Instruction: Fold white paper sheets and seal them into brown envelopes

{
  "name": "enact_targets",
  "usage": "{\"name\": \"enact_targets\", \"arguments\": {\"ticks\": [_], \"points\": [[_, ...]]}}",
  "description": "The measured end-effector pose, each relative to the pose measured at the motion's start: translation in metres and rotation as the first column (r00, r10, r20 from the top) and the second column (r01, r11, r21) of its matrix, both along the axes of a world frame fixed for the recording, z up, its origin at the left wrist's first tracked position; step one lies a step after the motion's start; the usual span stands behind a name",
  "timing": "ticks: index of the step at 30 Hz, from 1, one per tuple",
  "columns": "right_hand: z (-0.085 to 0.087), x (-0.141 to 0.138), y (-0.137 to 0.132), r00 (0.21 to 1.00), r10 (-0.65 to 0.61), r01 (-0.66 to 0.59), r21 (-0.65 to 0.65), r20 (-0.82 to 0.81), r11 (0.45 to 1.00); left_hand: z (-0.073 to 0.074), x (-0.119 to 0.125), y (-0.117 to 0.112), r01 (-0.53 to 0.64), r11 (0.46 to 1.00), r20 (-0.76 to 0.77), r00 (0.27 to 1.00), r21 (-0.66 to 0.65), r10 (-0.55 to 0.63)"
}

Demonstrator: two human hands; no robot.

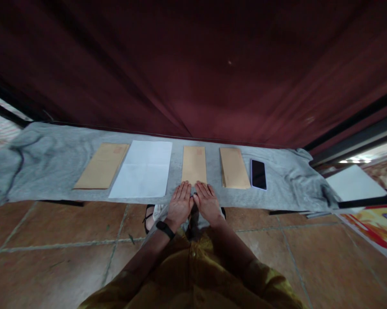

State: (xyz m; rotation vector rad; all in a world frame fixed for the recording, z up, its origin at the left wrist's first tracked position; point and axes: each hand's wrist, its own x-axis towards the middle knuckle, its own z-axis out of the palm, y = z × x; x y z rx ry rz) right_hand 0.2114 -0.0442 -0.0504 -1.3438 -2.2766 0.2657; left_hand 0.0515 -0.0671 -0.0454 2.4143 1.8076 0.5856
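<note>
A brown paper envelope with a small red print lies straight ahead of me on the grey cloth. Flat across its near end rest my left hand and my right hand, side by side with fingers stretched out and thumbs almost meeting. The near edge of the envelope is hidden under the fingers. To the left are white paper sheets with a faint crease, and beyond them more brown envelopes. A stack of brown envelopes lies right of my right hand.
A phone lies right of the stack. Grey cloth covers the narrow bench, wrinkled at both ends. A dark red curtain hangs behind it. At lower right are a white board and a red and yellow printed sheet.
</note>
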Motion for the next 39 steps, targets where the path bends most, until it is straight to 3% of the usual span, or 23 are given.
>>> {"name": "enact_targets", "arguments": {"ticks": [10,20,30,39], "points": [[-0.012,0.011,-0.001,0.992,-0.119,0.116,0.078,0.035,0.99,-0.001,-0.004,0.0,-0.065,0.998,-0.067,0.996,0.024,0.066],[-0.012,0.017,-0.002,0.98,-0.182,0.173,0.105,0.081,0.979,0.018,0.004,0.004,-0.115,0.993,-0.189,0.976,-0.036,0.106],[0.008,-0.006,0.006,0.99,-0.086,0.08,0.056,0.116,0.995,0.017,0.014,0.005,-0.157,0.987,-0.229,0.963,-0.038,0.144],[-0.005,0.004,0.001,0.983,-0.14,0.132,0.077,0.117,0.988,0.016,0.006,0.003,-0.163,0.986,-0.177,0.972,-0.043,0.153]]}}
